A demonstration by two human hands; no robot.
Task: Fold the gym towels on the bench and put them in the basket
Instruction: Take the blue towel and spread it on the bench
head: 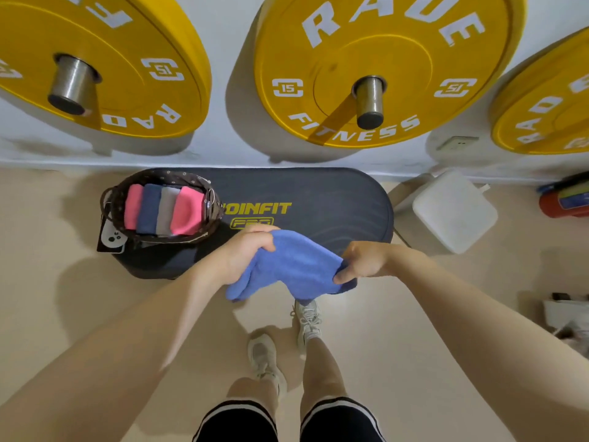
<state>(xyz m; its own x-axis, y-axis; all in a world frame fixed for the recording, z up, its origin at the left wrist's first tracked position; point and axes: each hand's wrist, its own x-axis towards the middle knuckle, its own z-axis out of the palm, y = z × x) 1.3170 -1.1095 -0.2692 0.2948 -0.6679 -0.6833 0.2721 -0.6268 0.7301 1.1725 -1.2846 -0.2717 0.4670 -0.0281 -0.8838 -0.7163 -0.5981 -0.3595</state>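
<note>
Held in the air above the bench's (318,193) near edge, the blue towel (293,266) looks soft, light and floppy, sagging between the clenched left hand (245,253) and the pinching right hand (363,260), so its ends are likely the best holds.

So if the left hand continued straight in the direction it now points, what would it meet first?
The left hand points right, gripping the blue towel. Straight on, it would first meet the right hand, which holds the towel's other end. Depth is unclear, but both seem level.

Gym room: yellow weight plates (382,68) on wall pegs beyond the hands, dark bench (318,199) beneath them.
</note>
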